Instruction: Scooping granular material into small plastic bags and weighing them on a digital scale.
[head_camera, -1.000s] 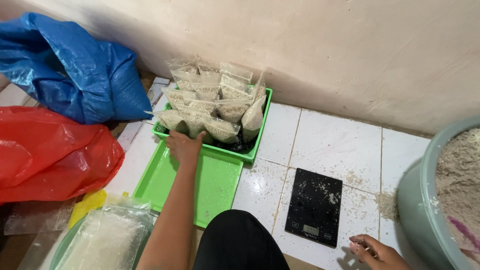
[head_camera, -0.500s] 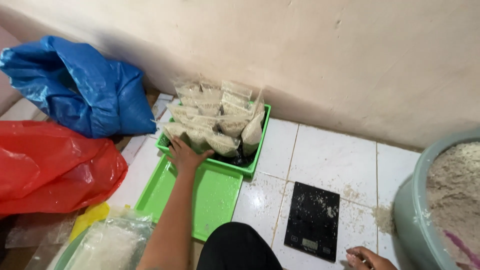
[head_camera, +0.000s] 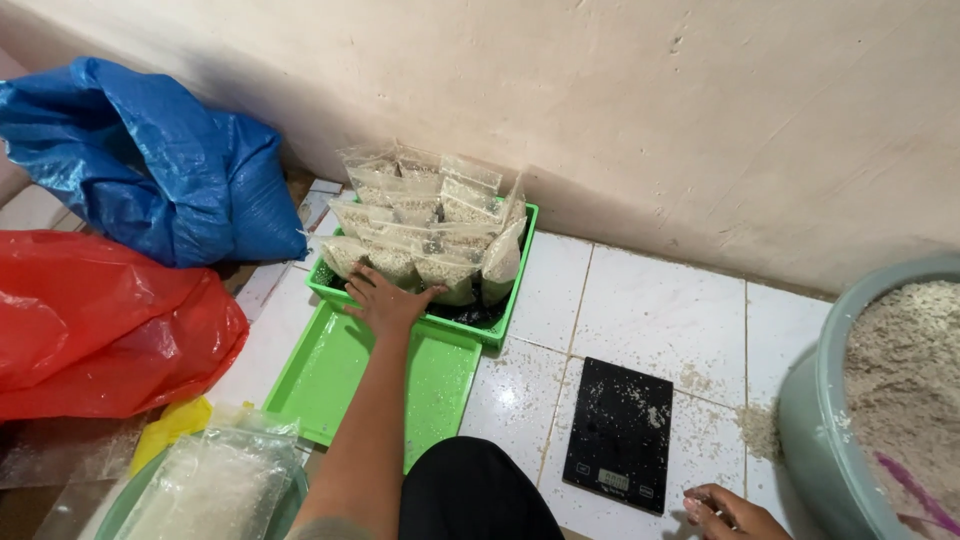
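- Soft, even, moderately bright light is seen throughout.
- Faint glare is shown on the white floor tiles (head_camera: 650, 300).
- A shadow is cast along the wall's base.
- Focus is kept sharp.

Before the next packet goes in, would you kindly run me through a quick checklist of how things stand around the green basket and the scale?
1. Left hand is on the front row of filled packets: ok, it rests there, fingers spread.
2. Green basket sits flat against the wall: ok.
3. Packets stand upright: mostly ok; the one at the right end leans.
4. Green tray in front has free room: ok, only scattered grains on it.
5. Black scale platform is clean: not ok, grains lie on it.
6. Right hand holds something: cannot tell, it is partly out of frame.
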